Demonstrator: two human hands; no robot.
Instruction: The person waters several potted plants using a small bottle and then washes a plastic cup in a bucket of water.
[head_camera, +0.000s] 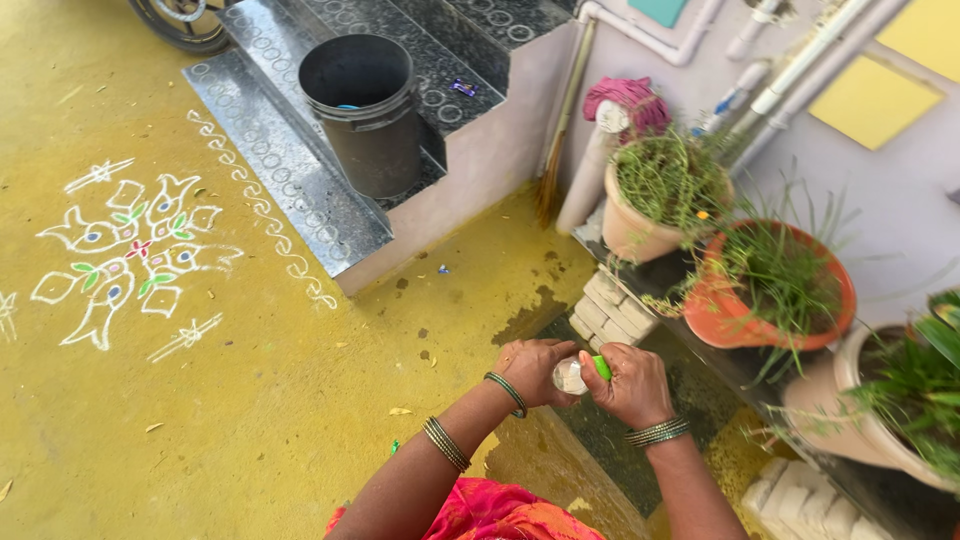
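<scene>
My left hand (533, 371) and my right hand (632, 385) meet in front of me over the yellow floor. Between them is a small clear plastic bottle (570, 376) with a green cap (602, 367). The left hand wraps the bottle's body, and the right hand's fingers close on the green cap. Both wrists wear bangles. Most of the bottle is hidden by my fingers.
A black bucket (365, 110) stands on dark patterned steps (290, 170). Potted plants (665, 195) (775, 285) (905, 400) sit on a ledge raised on bricks (610, 310) at the right wall. A white chalk floor drawing (130, 255) lies to the left. A broom (555, 150) leans in the corner.
</scene>
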